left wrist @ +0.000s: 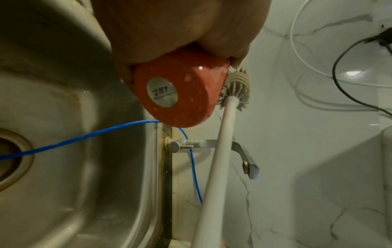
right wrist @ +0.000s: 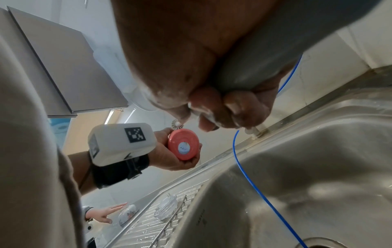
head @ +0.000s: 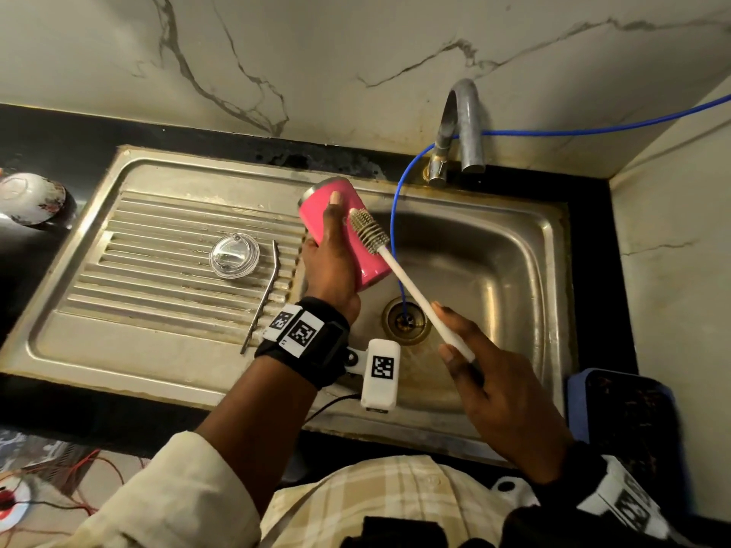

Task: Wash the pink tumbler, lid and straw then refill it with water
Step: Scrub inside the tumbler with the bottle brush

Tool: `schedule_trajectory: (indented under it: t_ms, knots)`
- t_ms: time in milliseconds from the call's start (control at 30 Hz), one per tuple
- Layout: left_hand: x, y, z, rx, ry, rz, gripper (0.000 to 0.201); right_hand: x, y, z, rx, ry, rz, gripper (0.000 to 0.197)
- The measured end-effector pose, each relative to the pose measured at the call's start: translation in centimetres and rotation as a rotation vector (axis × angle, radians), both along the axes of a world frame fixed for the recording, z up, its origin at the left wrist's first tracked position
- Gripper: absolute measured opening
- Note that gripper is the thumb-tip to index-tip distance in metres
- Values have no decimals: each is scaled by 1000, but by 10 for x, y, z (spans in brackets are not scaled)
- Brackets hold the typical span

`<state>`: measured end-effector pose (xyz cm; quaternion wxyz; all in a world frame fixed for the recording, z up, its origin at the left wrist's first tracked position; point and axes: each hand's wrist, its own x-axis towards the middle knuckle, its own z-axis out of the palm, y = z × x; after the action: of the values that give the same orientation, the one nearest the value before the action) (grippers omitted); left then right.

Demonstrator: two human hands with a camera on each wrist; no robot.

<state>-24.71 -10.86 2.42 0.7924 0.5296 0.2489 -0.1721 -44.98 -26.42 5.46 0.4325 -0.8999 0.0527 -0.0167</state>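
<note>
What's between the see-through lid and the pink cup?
In the head view, the metal straw lies on the ribbed drainboard between the clear lid and the pink tumbler, which the left hand grips.

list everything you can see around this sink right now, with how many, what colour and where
tumbler: one, pink, tilted over the basin, in the left hand
bottle brush: one, white handle, grey bristles against the tumbler's side
lid: one, clear, on the drainboard
straw: one, metal, on the drainboard right of the lid
sink: one, steel
tap: one, steel, behind the basin
cable: one, blue, running into the drain
bowl: one, white patterned, counter far left
left hand: grips the tumbler
right hand: holds the brush handle
</note>
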Motion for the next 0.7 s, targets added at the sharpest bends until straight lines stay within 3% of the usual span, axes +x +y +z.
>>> schedule_trajectory:
  t_ms: [200, 333, 467, 700]
  knots:
    - [11, 9, 3, -7, -19, 85, 93, -11, -5, 3, -26, 13, 27, 54]
    - [3, 1, 3, -10, -41, -3, 94, -3, -4, 6, -14, 10, 1, 52]
    - [6, 1, 7, -45, -54, -9, 73, -1, 1, 9, -14, 2, 5, 50]
    - [5, 4, 2, 17, -1, 37, 105, -6, -2, 6, -3, 23, 23, 51]
